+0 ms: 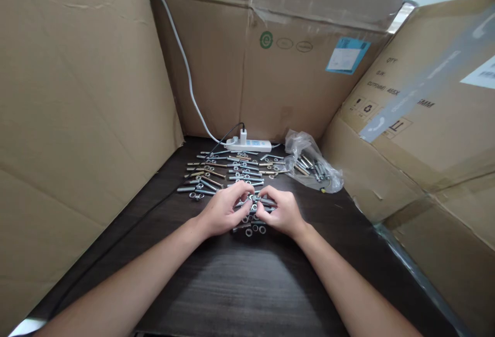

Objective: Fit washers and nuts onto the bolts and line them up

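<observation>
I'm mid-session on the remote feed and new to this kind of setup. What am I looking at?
There's no machine here: these are a person's bare left hand and right hand, seen by a camera worn on the head, looking forward and down. On the dark table lie metal bolts, washers, a power strip and a clear plastic bag of metal parts. Cardboard stands around it. Both hands are at a small metal fastener; how each grips it is too small to tell.

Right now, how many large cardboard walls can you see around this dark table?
3: the left cardboard wall, the back cardboard wall behind the white power strip, and the right cardboard wall beside the clear plastic bag. Any cardboard behind them would be hidden.
</observation>
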Motion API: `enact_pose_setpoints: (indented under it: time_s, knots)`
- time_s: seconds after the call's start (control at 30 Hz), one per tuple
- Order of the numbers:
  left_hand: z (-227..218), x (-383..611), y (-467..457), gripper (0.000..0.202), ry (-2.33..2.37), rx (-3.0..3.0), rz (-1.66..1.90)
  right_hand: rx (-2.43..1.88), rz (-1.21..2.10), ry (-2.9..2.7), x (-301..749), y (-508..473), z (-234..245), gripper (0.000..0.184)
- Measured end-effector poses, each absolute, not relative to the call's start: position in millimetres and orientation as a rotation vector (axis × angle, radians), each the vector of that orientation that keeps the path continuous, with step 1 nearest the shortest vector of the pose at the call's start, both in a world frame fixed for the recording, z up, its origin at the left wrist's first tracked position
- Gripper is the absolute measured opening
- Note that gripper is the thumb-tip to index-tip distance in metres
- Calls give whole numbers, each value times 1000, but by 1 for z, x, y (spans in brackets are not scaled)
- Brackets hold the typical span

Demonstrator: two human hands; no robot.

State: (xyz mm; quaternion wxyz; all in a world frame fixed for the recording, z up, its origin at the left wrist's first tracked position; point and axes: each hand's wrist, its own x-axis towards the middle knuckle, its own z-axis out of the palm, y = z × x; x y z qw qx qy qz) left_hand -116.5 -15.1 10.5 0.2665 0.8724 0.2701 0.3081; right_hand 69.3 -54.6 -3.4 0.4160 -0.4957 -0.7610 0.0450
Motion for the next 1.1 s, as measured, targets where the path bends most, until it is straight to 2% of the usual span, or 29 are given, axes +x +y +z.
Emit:
enact_pose_setpoints:
  time_s: [0.5, 0.7, 0.8, 0.9, 1.1]
  knots:
    - [9, -114, -14, 14, 757, 2336, 649, -1218, 114, -1917, 69, -55, -3, 10]
    - [9, -114, -12, 26, 736, 2378, 633, -1209, 98, -1906, 68, -56, -1, 8]
    - [10, -115, -14, 17, 760, 2336, 704, -1208, 95, -1900, 68, -56, -1, 9]
    - [11, -116, -16, 21, 733, 2327, 768, -1201, 99, -1892, 68, -56, -1, 9]
    - [12, -115, -16, 14, 691, 2362, 754, -1204, 94, -1898, 68, -55, -4, 10]
